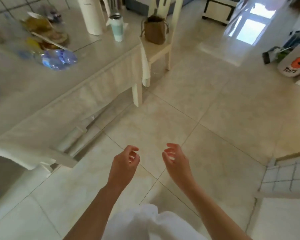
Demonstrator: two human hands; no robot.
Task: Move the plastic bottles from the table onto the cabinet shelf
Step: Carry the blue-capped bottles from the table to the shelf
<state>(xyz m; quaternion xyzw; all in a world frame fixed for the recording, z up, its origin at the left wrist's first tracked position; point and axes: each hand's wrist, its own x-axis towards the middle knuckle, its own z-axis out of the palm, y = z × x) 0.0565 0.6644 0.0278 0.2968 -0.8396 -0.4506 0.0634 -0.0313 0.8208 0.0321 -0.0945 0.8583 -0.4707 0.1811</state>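
While both hands hang over the floor tiles, the left hand [126,159] and right hand [174,157] are loosely curled and hold nothing, seemingly between carries. Clear blue-tinted plastic bottles [58,58] lie blurred on the table [87,73], well apart. A fabric bag [294,64] reads "Toys"; no bottle label is legible.

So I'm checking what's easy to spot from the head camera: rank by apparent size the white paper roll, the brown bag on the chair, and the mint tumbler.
1. white paper roll, though cut off at the top
2. brown bag
3. mint tumbler, clearly smallest
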